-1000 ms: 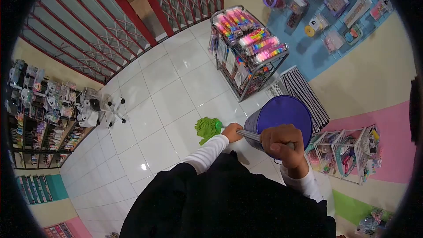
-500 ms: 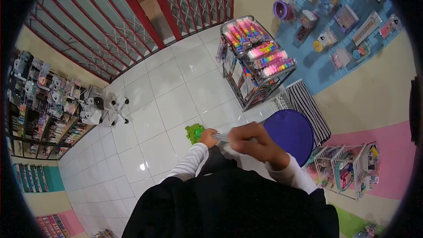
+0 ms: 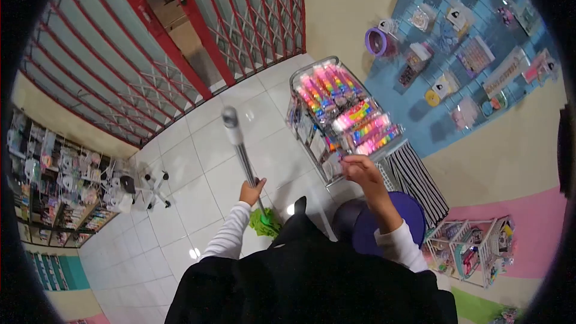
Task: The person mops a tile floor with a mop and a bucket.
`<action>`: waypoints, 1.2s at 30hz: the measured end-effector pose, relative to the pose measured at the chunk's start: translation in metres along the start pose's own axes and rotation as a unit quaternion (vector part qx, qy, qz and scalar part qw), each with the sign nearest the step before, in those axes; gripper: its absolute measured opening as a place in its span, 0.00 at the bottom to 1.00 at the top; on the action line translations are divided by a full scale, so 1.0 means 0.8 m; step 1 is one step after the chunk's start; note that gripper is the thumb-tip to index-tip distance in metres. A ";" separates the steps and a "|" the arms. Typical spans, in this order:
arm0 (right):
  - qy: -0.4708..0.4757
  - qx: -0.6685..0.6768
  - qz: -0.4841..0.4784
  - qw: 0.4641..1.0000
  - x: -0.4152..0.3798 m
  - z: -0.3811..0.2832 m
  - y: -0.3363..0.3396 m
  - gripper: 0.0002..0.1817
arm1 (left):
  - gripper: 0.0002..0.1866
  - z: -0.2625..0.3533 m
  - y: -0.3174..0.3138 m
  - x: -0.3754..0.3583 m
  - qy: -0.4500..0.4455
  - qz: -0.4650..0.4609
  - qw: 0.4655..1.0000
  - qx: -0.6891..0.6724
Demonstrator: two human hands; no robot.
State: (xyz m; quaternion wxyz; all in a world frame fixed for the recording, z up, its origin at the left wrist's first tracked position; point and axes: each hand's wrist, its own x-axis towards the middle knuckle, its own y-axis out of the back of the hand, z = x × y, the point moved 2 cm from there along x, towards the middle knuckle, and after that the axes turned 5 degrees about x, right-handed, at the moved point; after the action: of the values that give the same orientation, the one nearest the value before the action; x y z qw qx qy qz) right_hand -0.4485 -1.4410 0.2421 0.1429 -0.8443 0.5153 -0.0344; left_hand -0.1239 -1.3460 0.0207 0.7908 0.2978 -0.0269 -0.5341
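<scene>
My left hand (image 3: 252, 192) is wrapped round the grey handle of a mop (image 3: 240, 155). The pole's thick pale end points up and away from me, toward the gate. Down on the tiles by my foot lies the mop's shaggy green head (image 3: 261, 224). My right hand (image 3: 364, 174) is raised off the pole, holding nothing, its fingers partly bent and apart. In this view its fingertips overlap the lower edge of a wire display rack (image 3: 324, 168) stacked with colourful packs (image 3: 360, 117). Below that wrist stands a round purple stool (image 3: 367, 234).
A red folding gate (image 3: 198, 42) crosses the far side, with a gap in it. Packaged goods (image 3: 474, 57) hang on a blue wall panel at right. Striped cloth (image 3: 418, 183) and a white wire shelf (image 3: 465, 246) stand near the stool. At left are a wheeled chair base (image 3: 157, 190) and stocked shelves (image 3: 66, 174).
My right hand has come off the mop handle and moved forward toward the rack. The handle has swung from pointing right to pointing away from me, still in my left hand.
</scene>
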 end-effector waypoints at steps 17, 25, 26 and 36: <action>-0.163 -0.019 0.431 0.887 0.068 0.133 0.219 0.19 | 0.14 0.278 0.006 0.305 -0.064 -0.111 0.977 -0.170; -0.209 0.115 0.445 0.863 0.093 0.157 0.235 0.19 | 0.13 0.278 -0.017 0.375 -0.085 -0.030 0.985 -0.145; -0.210 0.114 0.452 0.860 0.095 0.156 0.239 0.19 | 0.12 0.278 -0.023 0.383 -0.067 -0.045 0.984 -0.156; -0.085 0.139 0.510 0.845 0.109 0.174 0.231 0.16 | 0.25 0.289 -0.078 0.478 -0.028 -0.261 0.954 -0.146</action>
State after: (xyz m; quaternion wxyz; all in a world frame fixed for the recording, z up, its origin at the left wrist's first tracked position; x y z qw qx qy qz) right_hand -0.5382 -1.5681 0.0503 0.2991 -0.4336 0.8489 0.0441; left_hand -0.0949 -1.7932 0.0739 0.6577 0.1604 0.1082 -0.7280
